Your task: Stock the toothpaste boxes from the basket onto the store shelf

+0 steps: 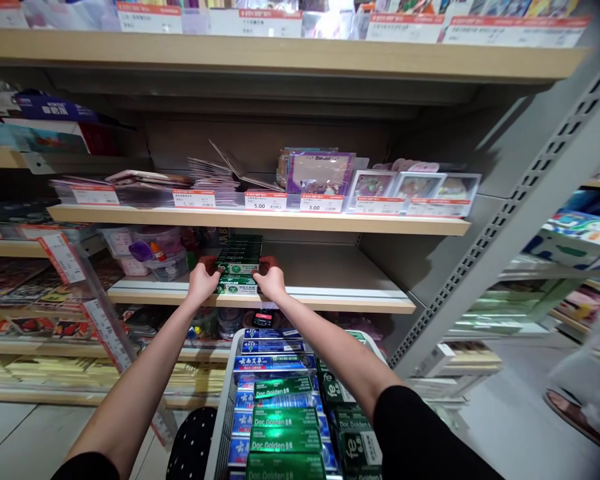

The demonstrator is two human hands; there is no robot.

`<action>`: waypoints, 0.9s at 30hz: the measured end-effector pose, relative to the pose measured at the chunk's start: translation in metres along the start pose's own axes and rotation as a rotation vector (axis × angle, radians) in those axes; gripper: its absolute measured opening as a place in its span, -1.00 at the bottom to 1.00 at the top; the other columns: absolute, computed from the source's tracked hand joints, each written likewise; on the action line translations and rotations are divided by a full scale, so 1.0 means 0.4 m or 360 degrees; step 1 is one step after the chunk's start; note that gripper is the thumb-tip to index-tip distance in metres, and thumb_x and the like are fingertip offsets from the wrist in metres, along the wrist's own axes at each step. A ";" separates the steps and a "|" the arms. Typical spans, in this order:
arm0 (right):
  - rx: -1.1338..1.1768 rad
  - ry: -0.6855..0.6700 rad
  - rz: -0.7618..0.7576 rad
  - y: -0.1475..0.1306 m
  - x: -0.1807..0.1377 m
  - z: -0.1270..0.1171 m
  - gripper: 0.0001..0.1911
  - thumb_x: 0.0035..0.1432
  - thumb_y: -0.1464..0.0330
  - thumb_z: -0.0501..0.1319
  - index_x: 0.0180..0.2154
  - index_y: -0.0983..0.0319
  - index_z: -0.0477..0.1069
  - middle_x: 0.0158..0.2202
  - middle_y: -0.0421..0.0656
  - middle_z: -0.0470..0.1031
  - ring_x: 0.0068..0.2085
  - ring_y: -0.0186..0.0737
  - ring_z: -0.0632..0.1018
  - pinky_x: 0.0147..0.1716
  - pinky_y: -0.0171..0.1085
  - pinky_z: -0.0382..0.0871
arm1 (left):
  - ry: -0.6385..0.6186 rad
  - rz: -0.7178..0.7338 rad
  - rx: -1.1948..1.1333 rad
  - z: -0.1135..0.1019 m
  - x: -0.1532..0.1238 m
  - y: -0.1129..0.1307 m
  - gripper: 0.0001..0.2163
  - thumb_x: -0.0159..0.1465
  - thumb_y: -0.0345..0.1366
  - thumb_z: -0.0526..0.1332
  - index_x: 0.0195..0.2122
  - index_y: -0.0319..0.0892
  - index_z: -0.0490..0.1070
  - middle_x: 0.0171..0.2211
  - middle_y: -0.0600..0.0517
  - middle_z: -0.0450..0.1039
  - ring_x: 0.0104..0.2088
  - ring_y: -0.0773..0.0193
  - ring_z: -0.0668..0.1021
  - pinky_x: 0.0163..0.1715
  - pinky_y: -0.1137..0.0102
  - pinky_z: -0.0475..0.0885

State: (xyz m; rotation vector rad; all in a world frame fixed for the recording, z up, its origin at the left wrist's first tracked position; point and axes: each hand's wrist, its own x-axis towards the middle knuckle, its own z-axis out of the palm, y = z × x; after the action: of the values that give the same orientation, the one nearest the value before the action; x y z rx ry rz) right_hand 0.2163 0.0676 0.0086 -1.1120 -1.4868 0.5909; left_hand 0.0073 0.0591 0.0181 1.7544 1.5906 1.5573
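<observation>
A stack of green toothpaste boxes (239, 269) sits on the lower shelf (330, 267), close to its front edge. My left hand (205, 280) grips the stack from the left side, fingers wrapped around behind. On the right side my right hand (270, 279) presses against the same boxes, thumb at the front. Below my arms stands a light grey basket (223, 407) filled with blue toothpaste boxes (275, 363), green boxes marked Doc Golden (285, 440) and dark green boxes (357, 447).
Clear plastic tubs (157, 257) stand left of the stack. Overhead, a shelf (260, 219) holds cards and small packs with price tags. A slotted metal upright (475, 207) bounds the right side. A person's foot (580, 417) shows at far right.
</observation>
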 end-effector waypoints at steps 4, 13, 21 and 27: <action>0.0014 -0.0031 -0.0066 -0.020 -0.026 -0.058 -0.57 -0.03 0.32 0.34 -0.09 0.22 0.35 -0.11 -0.06 0.52 -0.10 -0.13 0.56 -0.06 -0.18 0.46 | 0.0164 0.0023 -0.0111 -0.015 -0.045 0.012 -0.59 0.11 -0.24 0.28 -0.02 -0.20 0.32 -0.04 -0.15 0.48 -0.03 0.14 0.55 0.02 0.24 0.44; -0.0015 -0.0578 -0.0343 -0.125 -0.322 -0.292 -0.62 0.10 0.30 0.30 -0.02 0.13 0.38 -0.02 -0.11 0.47 0.00 -0.13 0.51 0.03 -0.08 0.41 | -0.0241 0.0101 -0.0103 -0.046 -0.402 0.129 -0.67 0.20 -0.25 0.23 0.00 -0.12 0.38 -0.04 -0.08 0.48 -0.12 0.15 0.57 -0.07 0.24 0.49; -0.0274 -0.1498 -0.0505 -0.148 -0.635 -0.423 -0.35 -0.02 0.17 0.40 0.12 0.09 0.34 0.14 -0.03 0.38 0.15 0.05 0.40 0.09 0.00 0.34 | -0.0779 0.0083 0.0062 -0.027 -0.642 0.146 -0.73 0.24 -0.24 0.17 -0.02 -0.02 0.43 -0.04 -0.05 0.46 -0.03 0.09 0.52 -0.03 0.23 0.43; -0.0406 -0.1487 -0.0625 -0.121 -0.706 -0.417 -0.28 -0.07 0.18 0.43 0.14 0.10 0.33 0.22 0.02 0.29 0.23 0.12 0.30 0.23 0.11 0.14 | -0.0837 0.0126 0.0265 -0.014 -0.650 0.158 -0.74 0.23 -0.19 0.19 -0.07 -0.03 0.47 -0.10 -0.06 0.48 -0.10 0.06 0.54 -0.07 0.21 0.43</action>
State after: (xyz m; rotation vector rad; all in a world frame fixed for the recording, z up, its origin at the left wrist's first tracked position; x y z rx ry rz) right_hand 0.3370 -0.2365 -0.0433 -0.6930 -2.5703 0.6891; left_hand 0.0882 -0.1845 -0.0585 2.1115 1.4221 0.8952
